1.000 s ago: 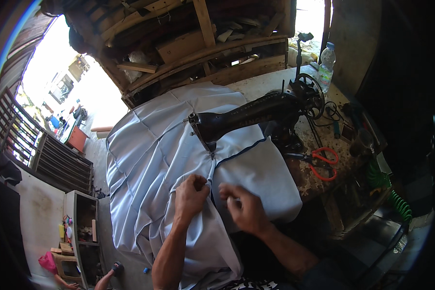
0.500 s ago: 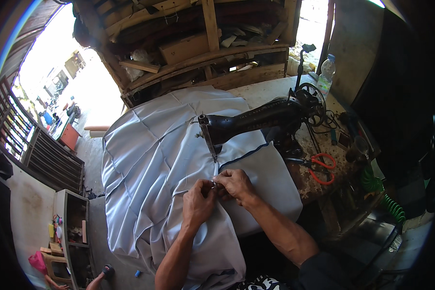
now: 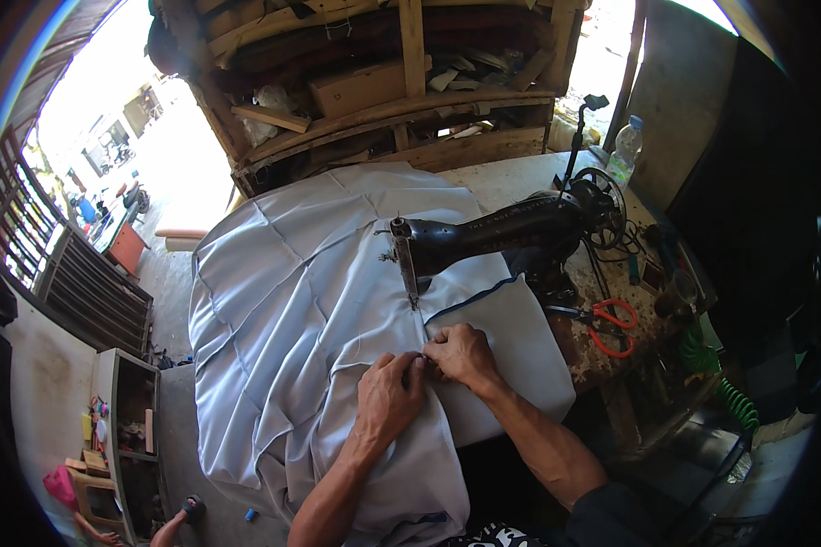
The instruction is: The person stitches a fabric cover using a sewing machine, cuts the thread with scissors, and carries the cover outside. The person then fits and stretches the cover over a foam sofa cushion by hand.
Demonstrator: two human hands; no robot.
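A large sheet of pale grey fabric (image 3: pixel 274 301) with seam lines spreads over the table and hangs off its front. Part of its edge carries a dark blue strip (image 3: pixel 472 299). Just in front of the needle area of a black sewing machine (image 3: pixel 493 235), both hands pinch the fabric along a seam. My left hand (image 3: pixel 390 392) has its thumb and fingers closed on the cloth. Close against it on the right, my right hand (image 3: pixel 463 354) grips the same seam, fingertips bent down. What lies right between the fingertips is hidden.
Red-handled scissors (image 3: pixel 614 328) lie right of the machine, with a plastic bottle (image 3: pixel 626 150) behind. A wooden shelf (image 3: pixel 337 128) with a cardboard box stands at the back. A green coiled hose (image 3: pixel 737 401) hangs at the right. Another person's foot (image 3: pixel 192 509) shows at lower left.
Both hands have shifted slightly right and down in the picture, still pinching the seam. The machine and table also appear a little further right as the view turns.
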